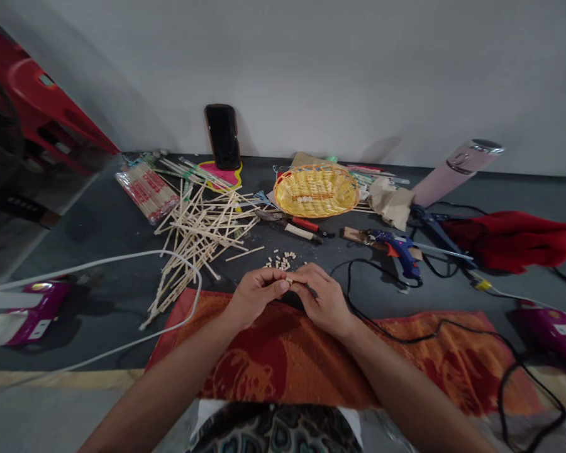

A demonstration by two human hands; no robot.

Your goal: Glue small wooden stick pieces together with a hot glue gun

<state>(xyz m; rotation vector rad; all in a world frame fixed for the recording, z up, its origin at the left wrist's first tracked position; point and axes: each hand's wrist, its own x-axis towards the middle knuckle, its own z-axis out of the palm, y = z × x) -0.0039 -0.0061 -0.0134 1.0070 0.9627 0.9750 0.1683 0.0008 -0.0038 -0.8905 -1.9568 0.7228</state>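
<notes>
Close together at the middle of the table's near side, my left hand (259, 292) and my right hand (323, 296) pinch a short pale wooden stick piece (289, 281) between their fingertips. Just beyond them lies a small pile of cut stick pieces (283, 260). Pliers with red and white handles (302, 231) rest behind that pile. A heap of long thin wooden sticks (202, 226) spreads to the left. Under my wrists is an orange and red towel (292, 358).
A yellow woven basket (318, 189) holds a few small pieces. Right of it are a blue glue gun (396, 248), a pink flask (457, 170) and a red cloth (514, 239). A phone (223, 135) leans on the wall. A black cable (434, 330) crosses the towel; a white cable (136, 255) loops left.
</notes>
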